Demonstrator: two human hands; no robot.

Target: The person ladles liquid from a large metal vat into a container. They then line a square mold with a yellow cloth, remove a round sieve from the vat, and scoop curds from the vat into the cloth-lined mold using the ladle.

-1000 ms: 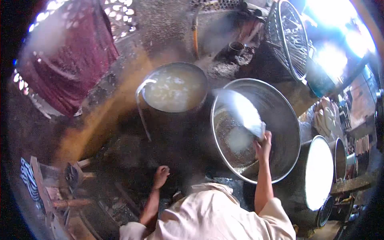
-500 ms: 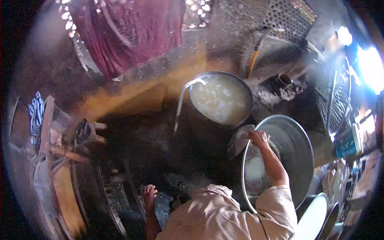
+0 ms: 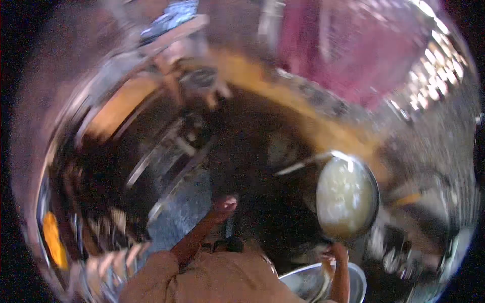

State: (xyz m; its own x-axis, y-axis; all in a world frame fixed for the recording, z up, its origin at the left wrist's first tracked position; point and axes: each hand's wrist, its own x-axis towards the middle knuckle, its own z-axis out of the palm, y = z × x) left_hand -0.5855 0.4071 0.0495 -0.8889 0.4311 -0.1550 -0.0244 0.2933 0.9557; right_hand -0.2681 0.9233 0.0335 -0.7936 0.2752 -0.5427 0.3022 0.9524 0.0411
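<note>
Maroon cloth [image 3: 353, 55] hangs past the pot [image 3: 376, 202], which lies just beyond the right hand [image 3: 335, 251], farther from the left hand [image 3: 225, 205]. Blur hides both grips.

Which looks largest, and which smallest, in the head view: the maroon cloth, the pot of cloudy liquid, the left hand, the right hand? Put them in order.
Largest to smallest:
1. Maroon cloth
2. Pot of cloudy liquid
3. Left hand and right hand: blurred and much alike, so not ranked.

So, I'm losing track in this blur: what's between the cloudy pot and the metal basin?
The head view shows the right hand between the pot and the basin, too blurred to tell its grip.
</note>
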